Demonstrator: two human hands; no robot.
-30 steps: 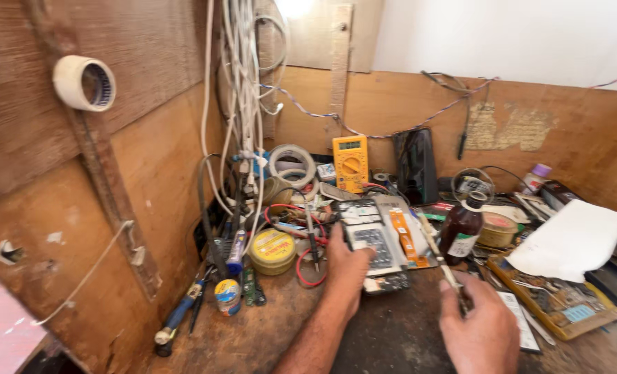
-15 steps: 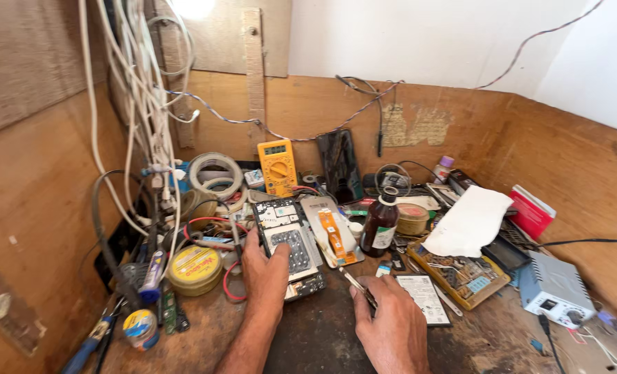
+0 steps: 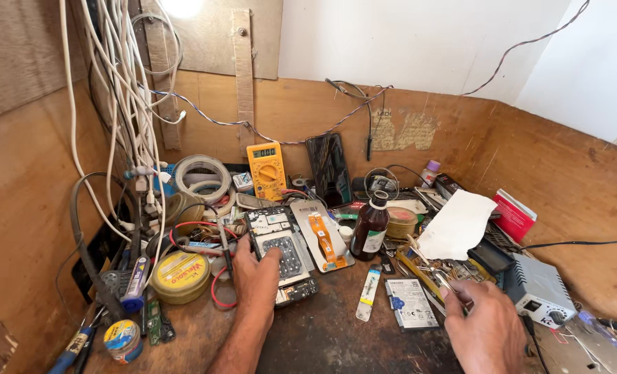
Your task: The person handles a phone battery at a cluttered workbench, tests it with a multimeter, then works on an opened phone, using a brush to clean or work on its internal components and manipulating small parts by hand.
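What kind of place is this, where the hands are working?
Most likely a small phone or electronics repair bench set in a wooden corner. An opened phone lies under the left hand, a yellow multimeter stands against the back wall, and the right hand holds tweezers amid parts and cables.

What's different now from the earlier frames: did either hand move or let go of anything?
The right hand has swung its tweezers from near the brown bottle out to the right, over the tray of parts. The left hand stays pressed on the opened phone. Nothing was released; the bench clutter is unchanged.
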